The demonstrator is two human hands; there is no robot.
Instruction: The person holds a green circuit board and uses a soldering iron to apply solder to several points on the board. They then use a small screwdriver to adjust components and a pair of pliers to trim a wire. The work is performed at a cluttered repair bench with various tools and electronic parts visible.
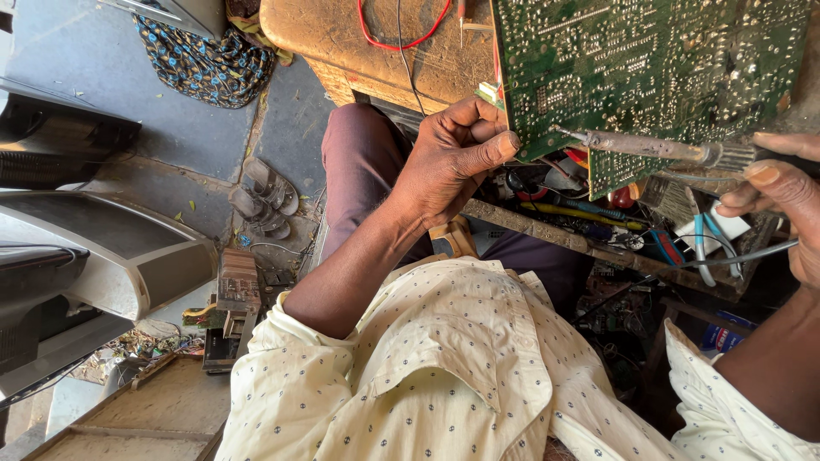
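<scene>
At the far left stand grey television casings (128, 248), stacked one beside another on the concrete floor (102, 60); just right of them a patterned dark cloth (209, 64) lies bunched at the top edge, and lower down a pair of worn sandals (265, 198) sits side by side near a small brown component block (239, 282) among scraps; a wooden board (145, 418) fills the bottom left corner; toward the middle a wooden workbench (376, 43) carries a red wire (401, 38) looping over its top; the person, in a cream dotted shirt (444, 376) and maroon trousers (363, 162), reaches the left hand (453, 162) up to the bench edge, its fingers curled together and its thumb pressed against the lower left corner of a green circuit board (649, 68), solder side facing the camera, so that the hand grips the board at its edge; the board stands tilted above the bench and fills the upper right; a soldering iron (649, 149) lies across the board's lower edge, its tip pointing left and touching the board; at the far right the right hand (786, 196) is clamped on the iron's handle, fingers wrapped closed around it; below the board a cluttered shelf (598, 243) holds blue-handled pliers (705, 248), a brush (670, 196) and loose cables.
</scene>
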